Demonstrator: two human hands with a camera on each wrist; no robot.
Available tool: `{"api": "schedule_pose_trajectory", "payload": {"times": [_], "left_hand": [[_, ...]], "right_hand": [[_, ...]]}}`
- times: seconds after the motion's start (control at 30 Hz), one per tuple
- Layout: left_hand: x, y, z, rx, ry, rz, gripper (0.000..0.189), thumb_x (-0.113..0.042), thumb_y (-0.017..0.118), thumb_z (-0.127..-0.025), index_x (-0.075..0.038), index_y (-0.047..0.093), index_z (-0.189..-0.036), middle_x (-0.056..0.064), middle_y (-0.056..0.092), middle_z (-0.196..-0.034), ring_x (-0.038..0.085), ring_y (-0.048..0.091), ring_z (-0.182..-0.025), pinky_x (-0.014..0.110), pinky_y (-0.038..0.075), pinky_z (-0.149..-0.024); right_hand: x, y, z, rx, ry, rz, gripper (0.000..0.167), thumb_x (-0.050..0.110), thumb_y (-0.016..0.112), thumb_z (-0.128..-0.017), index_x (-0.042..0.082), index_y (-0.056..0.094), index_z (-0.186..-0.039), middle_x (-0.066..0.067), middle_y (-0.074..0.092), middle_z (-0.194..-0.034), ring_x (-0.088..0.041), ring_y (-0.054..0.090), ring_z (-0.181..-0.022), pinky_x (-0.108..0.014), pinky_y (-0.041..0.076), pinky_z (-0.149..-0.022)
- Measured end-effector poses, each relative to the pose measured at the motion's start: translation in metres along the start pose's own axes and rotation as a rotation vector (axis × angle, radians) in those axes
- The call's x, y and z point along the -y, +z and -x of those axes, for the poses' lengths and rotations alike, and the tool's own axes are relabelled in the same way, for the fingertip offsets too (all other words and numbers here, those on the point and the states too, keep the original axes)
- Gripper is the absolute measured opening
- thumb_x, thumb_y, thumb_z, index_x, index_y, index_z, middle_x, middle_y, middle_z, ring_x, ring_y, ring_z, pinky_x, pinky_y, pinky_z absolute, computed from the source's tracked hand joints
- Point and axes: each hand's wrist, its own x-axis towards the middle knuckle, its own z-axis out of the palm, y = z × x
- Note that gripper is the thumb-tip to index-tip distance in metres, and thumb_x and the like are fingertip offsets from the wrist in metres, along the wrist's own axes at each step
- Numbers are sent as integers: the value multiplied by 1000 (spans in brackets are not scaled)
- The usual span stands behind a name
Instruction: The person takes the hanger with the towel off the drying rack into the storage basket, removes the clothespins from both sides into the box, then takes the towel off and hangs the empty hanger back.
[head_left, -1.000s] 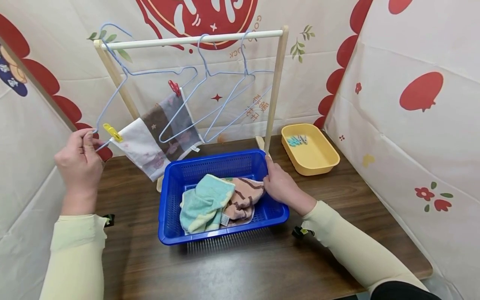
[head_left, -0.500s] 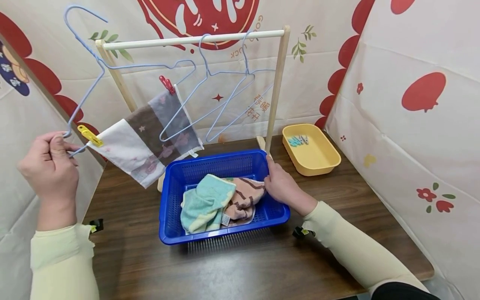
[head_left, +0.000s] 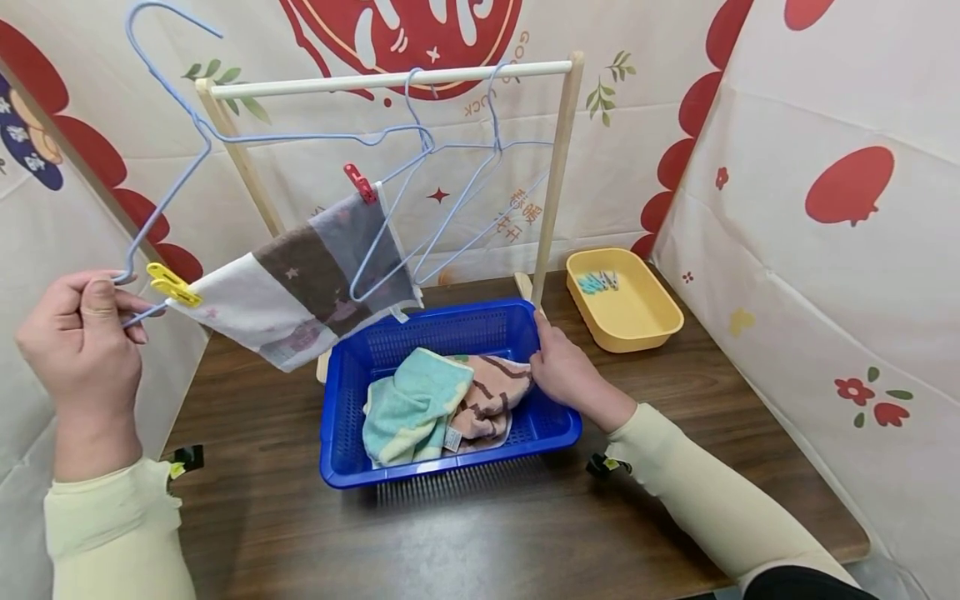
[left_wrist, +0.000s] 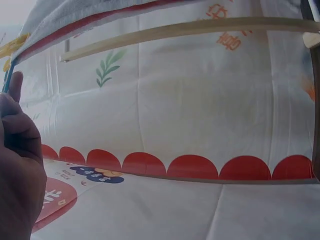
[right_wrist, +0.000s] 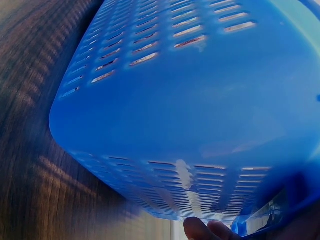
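At the left, my left hand [head_left: 86, 346] pinches the lower corner of a light blue wire hanger [head_left: 168, 200]. The hanger's hook is apart from the rail, up and to its left. A white, brown and grey towel [head_left: 300, 258] hangs from the hanger, held by a yellow clothespin [head_left: 174, 285] and a red clothespin [head_left: 360, 183]. My right hand [head_left: 566, 367] grips the right rim of a blue plastic basket [head_left: 450, 475], whose slotted wall [right_wrist: 200, 110] fills the right wrist view. A mint towel [head_left: 412, 408] and a pink-brown towel [head_left: 491, 396] lie in the basket.
Behind the basket stands a wooden rack with a white rail [head_left: 322, 84]. Two blue hangers [head_left: 457, 204] hang on it, close to the held hanger's right end. A yellow tray [head_left: 630, 325] with several clothespins [head_left: 597, 282] sits at the back right. Printed cloth walls surround the table.
My left hand has moved left and down with the hanger and towel. The hook has come away from the rail's left end. The right hand stays on the basket.
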Motion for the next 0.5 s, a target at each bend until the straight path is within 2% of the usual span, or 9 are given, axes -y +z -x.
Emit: {"api": "schedule_pose_trajectory", "payload": {"times": [0.13, 0.23, 0.33, 0.4, 0.5], "left_hand": [[-8, 2, 0, -8, -43, 166, 31, -9, 67, -111, 21, 73, -106, -4, 74, -70, 1, 59, -48, 9, 45, -49], [-9, 2, -2, -1, -71, 330, 29, -3, 68, -109, 25, 69, -104, 4, 74, -68, 5, 58, -46, 11, 45, -48], [-9, 1, -3, 8, -91, 449, 28, 0, 68, -108, 28, 67, -102, 9, 72, -66, 8, 55, -44, 12, 43, -46], [-9, 0, -4, 18, -102, 505, 29, 1, 68, -108, 29, 65, -102, 11, 71, -65, 9, 55, -43, 13, 42, -44], [-9, -2, -3, 52, -104, 540, 29, 2, 66, -108, 30, 64, -101, 12, 70, -64, 10, 55, -44, 14, 42, -44]], "right_hand": [[0, 0, 0, 7, 2, -4, 75, 12, 50, -111, 0, 13, -175, -34, 44, -164, -47, 59, -139, -66, 51, -113], [-1, 0, 0, 9, 5, -8, 75, 12, 50, -111, 0, 13, -176, -34, 44, -164, -46, 60, -137, -66, 52, -112], [-1, -1, 0, 6, 7, -14, 76, 12, 51, -111, 1, 13, -176, -34, 44, -164, -46, 60, -136, -66, 52, -112], [-1, 0, 0, 4, 6, -15, 76, 12, 51, -111, 1, 13, -176, -34, 44, -164, -46, 60, -137, -66, 52, -112], [-1, 0, 0, 5, 7, -16, 76, 12, 50, -111, 1, 13, -176, -34, 43, -164, -47, 58, -140, -66, 50, -114]]}}
